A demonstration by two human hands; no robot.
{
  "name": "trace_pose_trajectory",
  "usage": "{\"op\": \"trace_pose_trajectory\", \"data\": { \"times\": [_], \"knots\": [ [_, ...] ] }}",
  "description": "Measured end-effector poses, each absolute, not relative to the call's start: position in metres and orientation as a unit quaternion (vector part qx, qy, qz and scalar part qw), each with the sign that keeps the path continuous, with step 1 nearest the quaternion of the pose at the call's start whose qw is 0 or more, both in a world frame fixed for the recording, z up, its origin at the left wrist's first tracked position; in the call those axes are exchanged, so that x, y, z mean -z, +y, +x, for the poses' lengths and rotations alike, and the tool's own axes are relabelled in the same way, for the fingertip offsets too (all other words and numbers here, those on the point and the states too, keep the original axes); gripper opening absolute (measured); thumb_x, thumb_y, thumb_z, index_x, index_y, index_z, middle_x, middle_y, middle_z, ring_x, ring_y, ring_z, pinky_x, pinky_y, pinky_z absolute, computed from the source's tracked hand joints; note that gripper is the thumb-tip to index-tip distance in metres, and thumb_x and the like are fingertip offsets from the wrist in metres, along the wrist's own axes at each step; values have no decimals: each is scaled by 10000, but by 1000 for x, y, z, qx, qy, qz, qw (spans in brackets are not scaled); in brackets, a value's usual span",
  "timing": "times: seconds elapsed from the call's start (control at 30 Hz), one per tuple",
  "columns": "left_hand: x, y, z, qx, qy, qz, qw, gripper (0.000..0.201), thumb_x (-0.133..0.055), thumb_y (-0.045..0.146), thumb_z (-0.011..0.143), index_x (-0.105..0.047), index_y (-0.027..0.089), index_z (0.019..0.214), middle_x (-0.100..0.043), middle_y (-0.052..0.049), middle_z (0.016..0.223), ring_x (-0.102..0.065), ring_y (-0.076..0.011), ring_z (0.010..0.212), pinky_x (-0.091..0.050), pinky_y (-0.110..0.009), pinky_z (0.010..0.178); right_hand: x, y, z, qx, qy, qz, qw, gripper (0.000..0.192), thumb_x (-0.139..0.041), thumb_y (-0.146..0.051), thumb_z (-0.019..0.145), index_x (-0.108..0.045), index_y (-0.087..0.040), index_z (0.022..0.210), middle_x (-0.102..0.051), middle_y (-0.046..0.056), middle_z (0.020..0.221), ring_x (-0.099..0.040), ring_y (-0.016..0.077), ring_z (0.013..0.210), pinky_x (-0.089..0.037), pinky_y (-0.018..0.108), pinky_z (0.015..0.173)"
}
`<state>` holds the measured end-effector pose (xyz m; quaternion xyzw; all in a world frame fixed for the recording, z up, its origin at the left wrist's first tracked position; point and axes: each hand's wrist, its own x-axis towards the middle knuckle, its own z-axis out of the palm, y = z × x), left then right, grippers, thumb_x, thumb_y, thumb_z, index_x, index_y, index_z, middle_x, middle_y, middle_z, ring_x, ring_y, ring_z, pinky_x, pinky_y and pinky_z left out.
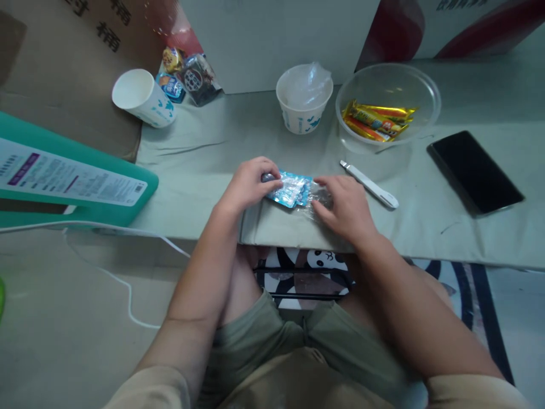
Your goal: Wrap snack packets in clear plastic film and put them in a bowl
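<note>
A: Where are the packets (289,190)?
B: Blue, shiny, lying near the desk's (196,182) front edge, about midway along, between both hands.

A: Hands?
B: Left hand (251,180) curled, thumb and fingers gripping the packets' left end. Right hand (346,204) half-curled over clear film (322,197) at their right end; can't tell if it's pinching or just resting.

A: Handling?
B: Probably light and thin, film-soft, a bit slippery. Contents hidden, so can't rule out something fragile. I'd pinch the flat ends or edge seams and not squeeze the middle. Film looks crinkly, likely to slide; take a fold of it.

A: What's around?
B: White tool (370,186) just right of the right hand, lying aslant. Phone (476,173) farther toward the desk's right side, screen dark. Toward the back edge: bowl (435,102) with gold packs (377,122) inside, and mid cup (300,120) with clear plastic (315,82) in it. Back left corner: left cup (159,108), wrapped snacks (198,79) beside it.
</note>
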<state>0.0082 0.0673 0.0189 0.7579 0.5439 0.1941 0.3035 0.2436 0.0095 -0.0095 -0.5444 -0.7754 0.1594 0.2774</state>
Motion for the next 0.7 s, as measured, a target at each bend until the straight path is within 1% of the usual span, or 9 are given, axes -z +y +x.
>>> {"op": "trace_pose_trajectory", "data": {
  "times": [0.07,0.13,0.2,0.3,0.37,0.47,0.5,0.6,0.7],
  "knots": [
    [-19,67,6,-218,543,749,312,78,-729,260,789,-732,183,792,-746,-47,1001,-675,-196,933,-516,-354,910,13,13,246,-169,-767,-562,259,293,-595,-247,869,-677,-210,1147,-722,124,1038,-645,322,1020,-477,481,905],
    [-21,67,4,-246,538,741,318,92,-709,268,799,-719,180,772,-754,-50,975,-678,-195,925,-519,-352,906,14,16,251,-185,-756,-566,270,236,-578,-222,871,-697,-217,1074,-721,107,970,-659,296,951,-490,458,872],
    [-24,67,2,-279,537,728,322,120,-686,287,819,-706,178,771,-758,-55,958,-682,-199,934,-521,-356,920,13,18,256,-201,-742,-562,306,199,-565,-210,869,-703,-226,1011,-722,88,924,-671,268,895,-506,433,843],
    [-31,65,1,-314,547,715,301,136,-663,310,843,-694,180,820,-753,-62,963,-677,-204,945,-520,-358,912,10,20,259,-215,-707,-563,370,186,-564,-215,852,-701,-230,976,-733,69,906,-685,244,856,-527,414,821],
    [-35,61,4,-298,544,737,267,160,-707,339,823,-696,187,872,-742,-59,989,-663,-212,965,-514,-358,903,9,21,260,-225,-687,-569,391,183,-563,-220,838,-698,-231,961,-737,64,904,-688,237,843,-535,411,811],
    [-37,54,9,-205,520,799,222,254,-809,367,745,-707,199,906,-722,-57,1034,-640,-231,989,-498,-376,916,10,22,259,-240,-677,-570,398,177,-557,-226,825,-694,-227,937,-731,62,885,-687,232,828,-540,406,796],
    [-36,52,11,-174,513,812,217,241,-809,355,746,-713,201,903,-719,-58,1040,-638,-235,989,-495,-383,919,10,22,259,-241,-677,-569,400,176,-555,-226,823,-693,-225,932,-729,64,882,-686,232,829,-540,406,796],
    [-33,52,9,-146,507,814,245,84,-712,274,821,-730,199,855,-733,-56,1021,-660,-216,962,-496,-377,920,11,22,260,-245,-678,-565,401,173,-554,-227,827,-693,-223,930,-729,68,895,-684,234,838,-539,412,808],
    [-35,55,2,-199,508,774,323,107,-678,265,836,-738,187,794,-755,-52,955,-684,-188,909,-515,-336,854,11,21,261,-249,-678,-566,398,171,-562,-232,829,-696,-224,935,-727,66,898,-680,232,837,-537,410,813]
  ]
}}
